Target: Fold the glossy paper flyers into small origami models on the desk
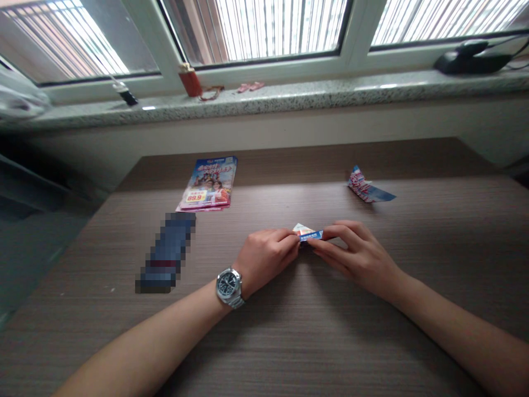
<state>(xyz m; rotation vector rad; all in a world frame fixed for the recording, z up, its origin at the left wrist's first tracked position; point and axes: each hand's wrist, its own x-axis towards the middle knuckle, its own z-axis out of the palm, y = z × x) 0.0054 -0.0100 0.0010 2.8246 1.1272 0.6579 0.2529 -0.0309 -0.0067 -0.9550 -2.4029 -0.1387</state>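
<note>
Between my two hands is a small piece of folded printed paper point(311, 236), blue along its near edge with a pale corner sticking up behind. My left hand point(268, 252), with a metal watch point(229, 286) on its wrist, pinches the paper's left end. At the right end, the thumb and fingers of my right hand point(359, 251) are closed on it. Fingertips hide both ends of the paper. Farther off to the right lies a folded blue and red paper shape point(366, 184) with pointed ends.
A stack of printed flyers point(210, 184) lies at the back left of the wooden table point(264, 342). In front of it is a dark, pixelated flat object point(167, 253). The stone windowsill point(322, 98) behind holds a red container point(190, 80) and a black device point(473, 59).
</note>
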